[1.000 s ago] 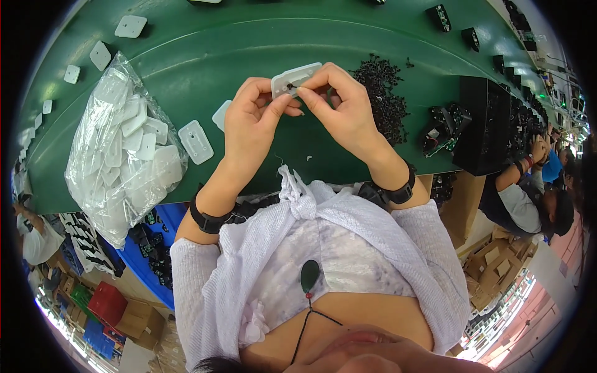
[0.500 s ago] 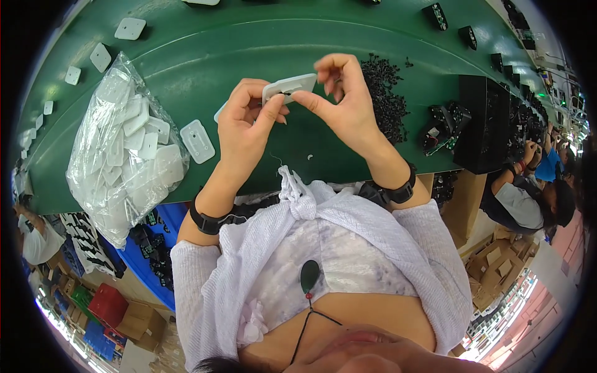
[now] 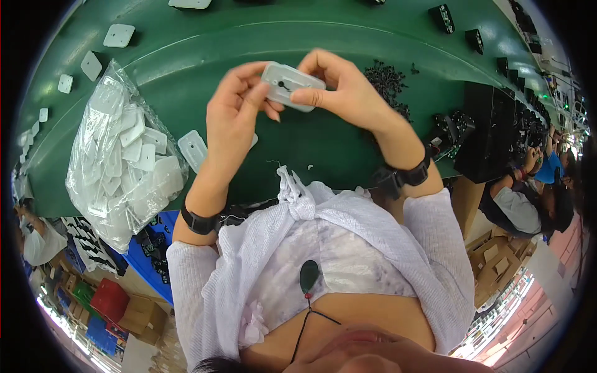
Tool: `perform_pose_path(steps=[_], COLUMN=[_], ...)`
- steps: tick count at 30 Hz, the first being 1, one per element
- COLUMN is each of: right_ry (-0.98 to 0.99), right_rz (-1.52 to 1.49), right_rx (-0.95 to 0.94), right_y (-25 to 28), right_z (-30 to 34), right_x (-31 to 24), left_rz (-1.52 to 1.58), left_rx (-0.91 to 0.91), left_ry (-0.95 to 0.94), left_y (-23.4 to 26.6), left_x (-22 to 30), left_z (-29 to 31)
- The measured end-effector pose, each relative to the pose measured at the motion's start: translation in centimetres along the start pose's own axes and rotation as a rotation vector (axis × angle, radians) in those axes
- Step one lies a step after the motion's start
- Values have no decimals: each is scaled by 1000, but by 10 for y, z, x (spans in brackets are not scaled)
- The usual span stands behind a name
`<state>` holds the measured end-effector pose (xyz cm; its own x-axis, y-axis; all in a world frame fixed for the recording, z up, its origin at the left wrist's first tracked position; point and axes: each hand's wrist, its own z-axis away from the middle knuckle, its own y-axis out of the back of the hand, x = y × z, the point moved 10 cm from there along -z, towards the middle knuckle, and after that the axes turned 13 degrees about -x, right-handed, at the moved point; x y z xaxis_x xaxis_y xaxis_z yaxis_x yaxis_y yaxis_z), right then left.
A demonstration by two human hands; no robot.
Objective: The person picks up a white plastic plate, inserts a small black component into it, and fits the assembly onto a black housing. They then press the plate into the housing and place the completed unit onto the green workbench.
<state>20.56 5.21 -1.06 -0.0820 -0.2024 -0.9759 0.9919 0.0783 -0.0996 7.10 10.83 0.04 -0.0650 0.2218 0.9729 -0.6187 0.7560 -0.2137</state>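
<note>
Well left of the held white cover (image 3: pixel 298 81), I had a clear bag (image 3: pixel 84 152) full of white pieces (image 3: pixel 166 173); nearer, to that cover's lower left, lay a loose cover (image 3: pixel 192 151) on the green desk (image 3: pixel 305 140). At its left end the left hand (image 3: pixel 233 102) had its fingers curled; I couldn't tell whether they gripped or merely touched. The cover itself was above the desk, with a small black piece (image 3: pixel 281 84) near its middle. On its right end the right hand (image 3: pixel 342 87) had its fingers clamped, thumb across the face. Right of it lay a heap of black parts (image 3: pixel 384 82). I judged it light, stiff and slightly slick, best held by its edges, off the black piece.
</note>
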Motion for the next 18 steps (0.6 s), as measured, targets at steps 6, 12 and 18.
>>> perform_pose_path(steps=[6,12,18], right_ry=[258,142,198], right_rz=[1295,1501,696], right_rx=[414,329,344], right_y=[60,101,84], right_z=[-78,-127,-56], right_x=[-92,-65,-53], left_rz=[-620,-893,-1339], left_rx=[32,-55,132], left_ry=[102,-14,-154], left_y=[33,8,-8], left_x=[-14,-2,15], left_z=[-38,-54,-7])
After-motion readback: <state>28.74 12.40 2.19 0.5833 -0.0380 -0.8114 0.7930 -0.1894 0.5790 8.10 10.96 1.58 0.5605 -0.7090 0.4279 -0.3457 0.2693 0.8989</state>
